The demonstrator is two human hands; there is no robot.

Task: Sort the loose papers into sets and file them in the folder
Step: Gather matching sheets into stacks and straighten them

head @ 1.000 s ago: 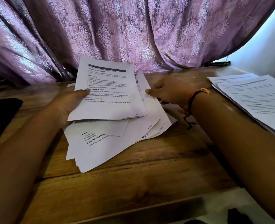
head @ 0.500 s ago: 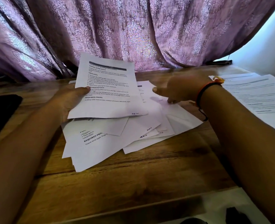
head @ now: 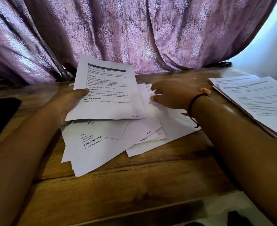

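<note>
Loose papers (head: 101, 149) — sheet (head: 108, 95) in left hand (head: 66, 103)

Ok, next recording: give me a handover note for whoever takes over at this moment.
Left hand holds one printed sheet, raised above the loose pile.
Right hand is open, fingers reaching onto the pile's far sheets.
A separate stack lies at the table's right edge, apparently sorted already.
Left: sort the pile, file everything; no folder clearly in view.
</note>
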